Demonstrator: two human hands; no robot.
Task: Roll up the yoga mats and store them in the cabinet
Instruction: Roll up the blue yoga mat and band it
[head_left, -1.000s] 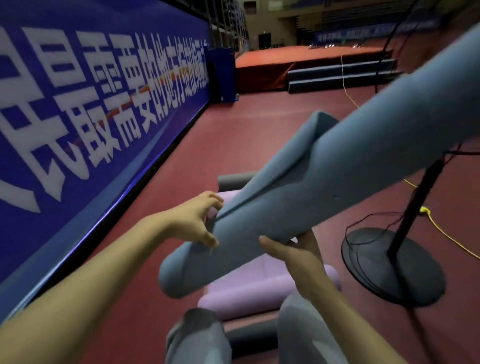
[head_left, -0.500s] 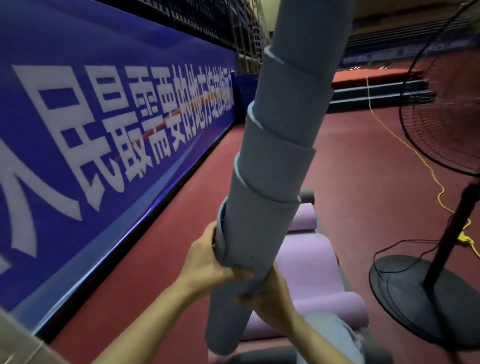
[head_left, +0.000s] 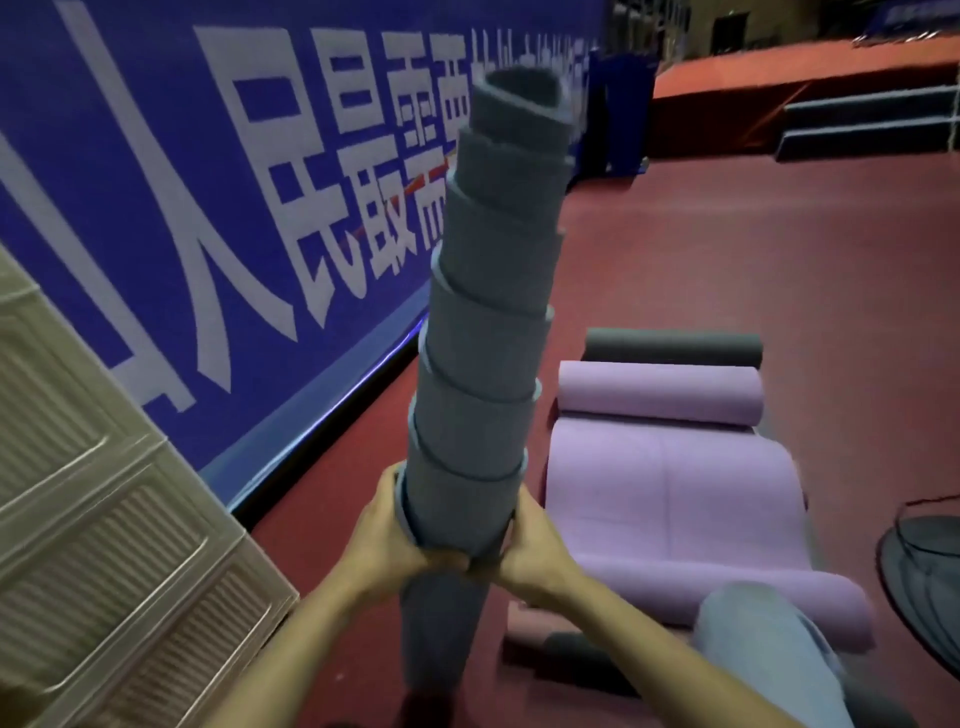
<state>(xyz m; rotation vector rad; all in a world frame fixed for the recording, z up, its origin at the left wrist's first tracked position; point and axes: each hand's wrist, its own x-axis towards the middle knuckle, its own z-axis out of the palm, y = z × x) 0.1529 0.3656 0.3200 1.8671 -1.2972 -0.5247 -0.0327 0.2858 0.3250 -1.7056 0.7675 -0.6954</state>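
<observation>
both hands grip the upright grey mat, which blocks the middle of the view; beige cabinet crowds the left, w/ only a narrow strip of red floor btwn it, the blue banner wall & the mat; purple mat & dark roll lie on the right; fan base at the far right edge; open floor beyond, toward the stage.

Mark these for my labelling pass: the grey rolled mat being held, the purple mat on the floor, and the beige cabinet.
grey rolled mat (head_left: 488, 332): head view, mid-length of the telescoped roll.
purple mat (head_left: 670, 499): head view, flat unrolled middle.
beige cabinet (head_left: 104, 519): head view, ribbed door panel.
</observation>
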